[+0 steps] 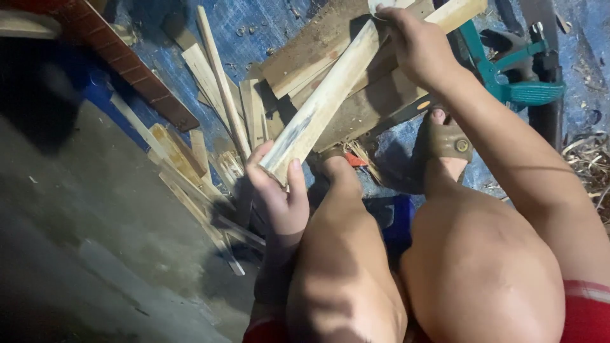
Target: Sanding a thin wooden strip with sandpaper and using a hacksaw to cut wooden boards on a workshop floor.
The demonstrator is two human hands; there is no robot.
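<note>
Bare knees point(406, 267) fill the near foreground, and above them the left hand point(279, 194) is clamped on the near end of a long, flat, pale wooden slat point(330, 95), slanted over scattered wood offcuts point(222, 101) on a blue tarpaulin point(254, 25). It looks light, stiff and splintery, best gripped at both ends. The right hand point(416, 44) closes on its far end; no containers appear.
</note>
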